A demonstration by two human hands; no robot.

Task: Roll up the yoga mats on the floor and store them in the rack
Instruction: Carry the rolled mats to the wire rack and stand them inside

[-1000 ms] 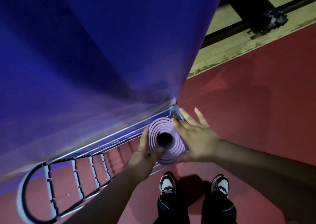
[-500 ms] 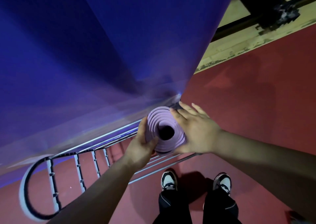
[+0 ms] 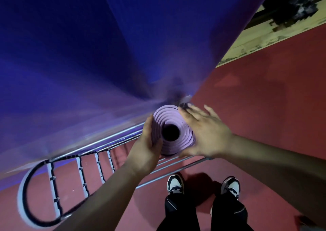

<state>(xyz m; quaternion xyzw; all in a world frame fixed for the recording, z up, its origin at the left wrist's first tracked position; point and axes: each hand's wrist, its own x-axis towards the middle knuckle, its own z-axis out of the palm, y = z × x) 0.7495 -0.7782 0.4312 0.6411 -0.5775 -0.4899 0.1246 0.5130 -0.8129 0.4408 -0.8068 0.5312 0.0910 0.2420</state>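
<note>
A rolled lilac yoga mat [image 3: 183, 142] stands on end in the metal rack [image 3: 98, 162], and I look straight down into its dark core. My left hand [image 3: 146, 146] grips the roll's left side, thumb curled over the near edge. My right hand [image 3: 206, 135] lies against the right side, with its fingers stretched over the far rim and its thumb along the near side. The lower part of the roll is hidden below its top.
A blue padded wall [image 3: 105, 54] rises directly behind the rack. The rack's other slots [image 3: 67, 183], to the left, show only red floor. My two shoes [image 3: 202, 186] stand on the red floor just in front of the rack. A pale floor strip [image 3: 264, 36] runs at the upper right.
Both hands have stayed on the roll. The view has shifted a little, so more of the rack's front rails show. My right fingers have spread slightly.
</note>
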